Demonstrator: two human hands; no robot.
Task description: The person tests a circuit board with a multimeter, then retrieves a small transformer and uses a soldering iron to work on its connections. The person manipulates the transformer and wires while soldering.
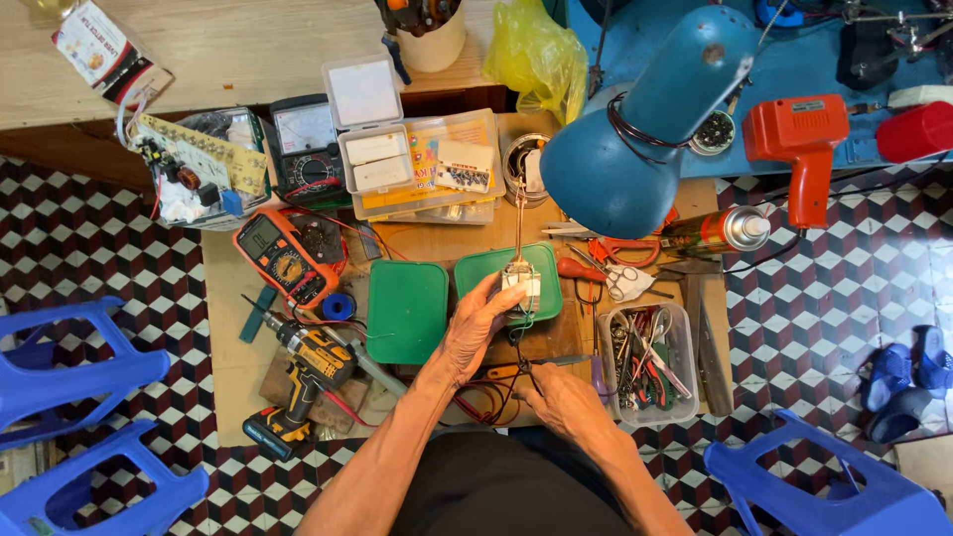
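My left hand [476, 323] reaches forward over a green plastic lid [508, 278] and grips a small white part [520, 286] that sits under the tip of a thin metal tool [519, 223] standing up from it. My right hand [561, 397] rests lower, near the bench's front edge, with its fingers pinched on thin dark wires [518, 367] that run up toward the white part. A second green lid [407, 311] lies just left of my left hand.
An orange multimeter [280, 256], a yellow-and-black cordless drill [303, 372], a clear tray of hand tools [647, 359], a blue desk lamp [645, 129], an orange soldering gun [802, 144], a spray can [717, 230] and parts boxes [427, 164] crowd the bench. Blue plastic stools [69, 367] stand on the chequered floor.
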